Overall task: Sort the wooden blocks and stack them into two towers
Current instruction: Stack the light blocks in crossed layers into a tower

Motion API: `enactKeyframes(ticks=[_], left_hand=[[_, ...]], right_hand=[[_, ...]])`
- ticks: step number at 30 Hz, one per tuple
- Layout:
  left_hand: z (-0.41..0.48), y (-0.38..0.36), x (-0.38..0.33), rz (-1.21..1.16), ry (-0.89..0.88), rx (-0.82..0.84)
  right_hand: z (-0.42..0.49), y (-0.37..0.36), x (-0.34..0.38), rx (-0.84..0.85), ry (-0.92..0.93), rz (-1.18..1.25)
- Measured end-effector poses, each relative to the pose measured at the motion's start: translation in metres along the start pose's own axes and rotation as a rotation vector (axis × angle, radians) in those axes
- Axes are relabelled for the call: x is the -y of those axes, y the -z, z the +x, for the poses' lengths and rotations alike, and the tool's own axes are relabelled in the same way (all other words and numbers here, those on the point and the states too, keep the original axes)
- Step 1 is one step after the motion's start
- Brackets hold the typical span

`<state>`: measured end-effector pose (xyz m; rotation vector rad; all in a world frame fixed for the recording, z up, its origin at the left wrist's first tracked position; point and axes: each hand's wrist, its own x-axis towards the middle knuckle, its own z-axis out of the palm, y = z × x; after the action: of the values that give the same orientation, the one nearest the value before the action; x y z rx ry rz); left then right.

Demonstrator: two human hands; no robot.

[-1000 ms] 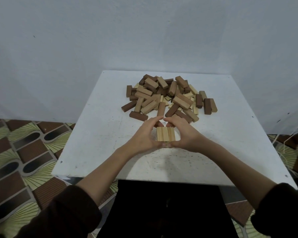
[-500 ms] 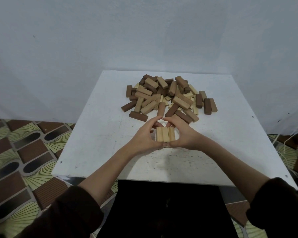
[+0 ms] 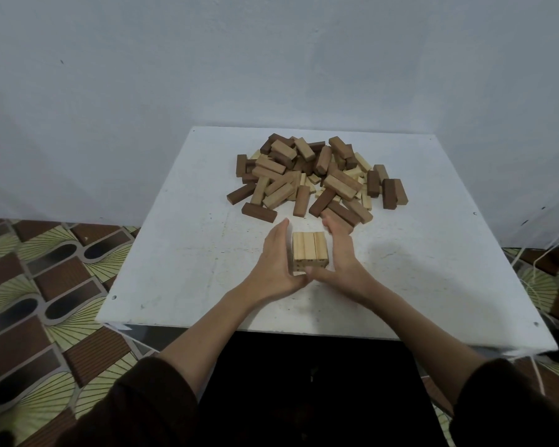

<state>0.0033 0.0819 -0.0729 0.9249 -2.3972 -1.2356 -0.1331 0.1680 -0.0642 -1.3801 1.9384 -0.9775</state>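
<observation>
A white table (image 3: 181, 253) stands against a pale wall (image 3: 271, 59) on a patterned tile floor (image 3: 39, 285). Near its far edge lies a loose pile of wooden blocks (image 3: 317, 175), pale and dark brown mixed. Closer to the near edge, midway between the left and right edges, sits a small stack of pale blocks (image 3: 309, 250), 3 side by side on top. The left hand (image 3: 276, 266) and right hand (image 3: 344, 259), fingers straight, press flat against its 2 sides, thumbs meeting at its near face.

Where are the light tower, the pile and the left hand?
tower (image 3: 309, 246), head view, top of its middle block.
pile (image 3: 313, 179), head view, a block near its middle.
left hand (image 3: 276, 260), head view, back of the hand.
</observation>
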Motion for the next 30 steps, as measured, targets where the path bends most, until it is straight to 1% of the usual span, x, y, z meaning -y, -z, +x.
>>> enactKeyframes(ticks=[3, 5, 12, 30], left_hand=[[0.000, -0.003, 0.001, 0.096, -0.020, -0.029], [0.001, -0.005, 0.004, 0.128, -0.024, -0.036], [0.000, -0.008, 0.005, 0.181, -0.094, -0.066], [0.001, -0.010, 0.006, 0.227, -0.111, -0.038]], right_hand=[[-0.003, -0.009, -0.005, -0.047, 0.067, -0.143], [-0.004, -0.011, -0.007, -0.053, 0.092, -0.184], [-0.003, -0.013, -0.009, -0.062, 0.093, -0.210], [-0.002, -0.015, -0.012, -0.068, 0.111, -0.213]])
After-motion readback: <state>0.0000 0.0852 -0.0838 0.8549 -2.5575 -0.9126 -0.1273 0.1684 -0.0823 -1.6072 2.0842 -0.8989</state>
